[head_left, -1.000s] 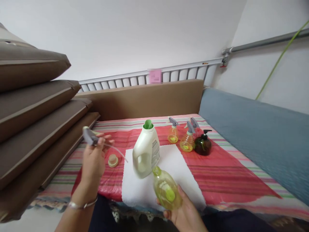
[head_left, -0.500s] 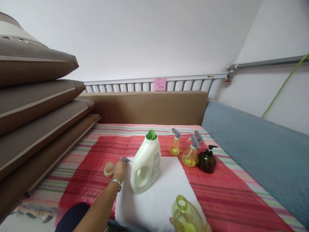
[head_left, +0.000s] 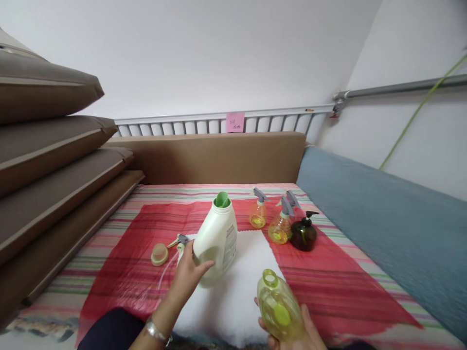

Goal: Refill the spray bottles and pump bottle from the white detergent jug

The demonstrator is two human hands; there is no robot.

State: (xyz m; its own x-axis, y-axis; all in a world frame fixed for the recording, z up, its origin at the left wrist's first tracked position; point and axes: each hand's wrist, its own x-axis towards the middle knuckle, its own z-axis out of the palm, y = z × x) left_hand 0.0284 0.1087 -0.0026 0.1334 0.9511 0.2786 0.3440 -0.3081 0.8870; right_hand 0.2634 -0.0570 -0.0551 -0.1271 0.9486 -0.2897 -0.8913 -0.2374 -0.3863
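Observation:
My left hand (head_left: 188, 276) is closed around the handle side of a white detergent jug (head_left: 215, 233), thumb across the handle and the other fingers partly hidden behind it. The jug stands uncapped on a white cloth (head_left: 233, 311), with a green spout in its neck. In my right hand (head_left: 308, 328) is a translucent yellow-green bottle (head_left: 279, 311), its neck open and tilted a little. Left of the jug lie a grey spray head (head_left: 181, 239) with a pale dip tube, and the jug's round cap (head_left: 159, 253).
Two yellow spray bottles (head_left: 258, 214) (head_left: 280, 228), another grey spray head (head_left: 292, 199) behind them, and a dark pump bottle (head_left: 304, 234) stand right of the jug on a red sheet (head_left: 328, 277). Stacked brown cushions (head_left: 54, 170) rise at the left; a blue-grey cushion (head_left: 383, 199) borders the right.
My left hand has left the spray head, which now lies beside the cap, and taken hold of the jug. My right hand has lifted the yellow-green bottle further into view.

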